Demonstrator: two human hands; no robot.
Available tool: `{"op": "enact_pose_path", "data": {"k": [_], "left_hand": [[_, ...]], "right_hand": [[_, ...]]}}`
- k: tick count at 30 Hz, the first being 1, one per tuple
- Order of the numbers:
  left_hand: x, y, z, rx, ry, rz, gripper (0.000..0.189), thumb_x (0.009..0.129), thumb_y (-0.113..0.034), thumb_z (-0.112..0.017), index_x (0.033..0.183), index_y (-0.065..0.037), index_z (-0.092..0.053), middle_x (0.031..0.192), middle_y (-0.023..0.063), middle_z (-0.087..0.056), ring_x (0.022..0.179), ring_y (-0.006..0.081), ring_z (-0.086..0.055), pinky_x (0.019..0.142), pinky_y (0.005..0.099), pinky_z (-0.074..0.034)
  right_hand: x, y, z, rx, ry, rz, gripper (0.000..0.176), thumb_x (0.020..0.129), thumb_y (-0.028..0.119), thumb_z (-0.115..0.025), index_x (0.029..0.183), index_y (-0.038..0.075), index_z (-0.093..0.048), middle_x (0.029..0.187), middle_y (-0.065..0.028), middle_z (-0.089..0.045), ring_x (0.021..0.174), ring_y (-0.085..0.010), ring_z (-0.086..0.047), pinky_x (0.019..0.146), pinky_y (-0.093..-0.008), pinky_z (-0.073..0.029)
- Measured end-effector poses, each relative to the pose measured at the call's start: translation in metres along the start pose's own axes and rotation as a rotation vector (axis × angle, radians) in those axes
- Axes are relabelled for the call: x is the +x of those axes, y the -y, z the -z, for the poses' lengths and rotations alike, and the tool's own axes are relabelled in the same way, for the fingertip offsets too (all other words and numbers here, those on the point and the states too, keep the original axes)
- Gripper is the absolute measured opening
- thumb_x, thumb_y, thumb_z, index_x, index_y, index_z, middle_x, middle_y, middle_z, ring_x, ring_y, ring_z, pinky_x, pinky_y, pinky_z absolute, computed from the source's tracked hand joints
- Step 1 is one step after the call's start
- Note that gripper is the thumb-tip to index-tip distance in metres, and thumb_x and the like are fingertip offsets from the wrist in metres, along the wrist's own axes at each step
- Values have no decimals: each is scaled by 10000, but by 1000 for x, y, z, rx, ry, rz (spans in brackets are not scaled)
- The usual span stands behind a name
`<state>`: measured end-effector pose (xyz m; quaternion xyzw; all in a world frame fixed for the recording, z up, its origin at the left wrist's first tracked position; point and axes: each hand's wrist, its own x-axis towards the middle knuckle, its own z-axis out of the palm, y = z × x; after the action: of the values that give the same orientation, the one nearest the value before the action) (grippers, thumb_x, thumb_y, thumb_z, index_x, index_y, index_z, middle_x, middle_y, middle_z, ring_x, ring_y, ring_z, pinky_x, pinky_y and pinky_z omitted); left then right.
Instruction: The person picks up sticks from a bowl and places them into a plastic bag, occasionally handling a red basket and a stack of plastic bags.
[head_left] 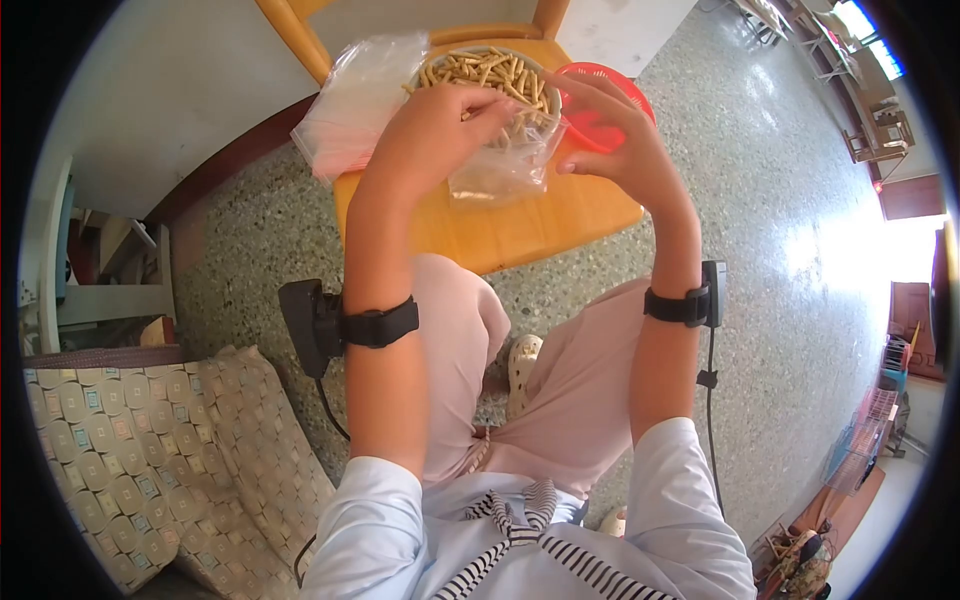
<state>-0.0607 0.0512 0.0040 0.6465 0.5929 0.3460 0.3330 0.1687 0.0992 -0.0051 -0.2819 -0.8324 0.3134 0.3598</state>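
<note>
A bowl heaped with short tan sticks (480,68) stands on a wooden chair seat (480,238). In front of it is a clear plastic bag (500,172), its upper edge pinched between the thumb and fingers of my left hand (440,125). My right hand (615,140) is over the right side of the bowl, fingers spread and thumb apart, with nothing visible in it. Behind my right hand lies a red plastic basket (635,92). A stack of clear bags (365,90) rests at the left of the bowl, partly over the seat edge.
A patterned cushion or cover (120,450) is at the lower left. White shelving (115,300) stands at the left. Chair back posts (295,35) rise behind the bowl. My knees are close to the seat's front edge. Furniture lines the far right of the speckled floor.
</note>
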Motion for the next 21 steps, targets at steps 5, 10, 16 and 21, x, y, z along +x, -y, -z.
{"op": "enact_pose_path", "data": {"k": [5,10,16,21], "left_hand": [[-3,-2,1,153,23,52,297,952,-298,-634,1154,-105,-733,838,63,-707,787,121,-616,747,282,-488],[-1,2,-2,86,-87,-23,355,923,-342,-675,1177,-97,-713,939,80,-710,875,143,-629,809,291,-486],[1,2,-2,76,-196,-112,357,953,-354,-645,1190,-94,-700,1019,69,-704,922,147,-623,842,289,-479],[5,13,1,45,-378,-147,321,945,-351,-617,1141,-112,-705,1066,105,-721,989,270,-678,824,355,-516]], "right_hand": [[-1,10,-5,45,84,-91,762,662,254,-883,1368,193,-604,1333,-90,-583,1196,-249,-561,1024,-387,-449],[-1,-11,-13,-39,-16,-118,627,798,326,-802,1365,153,-599,1333,-151,-589,1154,-283,-594,984,-392,-464],[1,-23,-6,-91,-132,-225,458,956,372,-633,1342,128,-606,1238,-168,-616,1130,-280,-607,940,-388,-480],[2,-6,-12,-142,-90,-201,386,964,338,-623,1290,130,-635,1134,-138,-627,1057,-297,-624,890,-400,-489]]}}
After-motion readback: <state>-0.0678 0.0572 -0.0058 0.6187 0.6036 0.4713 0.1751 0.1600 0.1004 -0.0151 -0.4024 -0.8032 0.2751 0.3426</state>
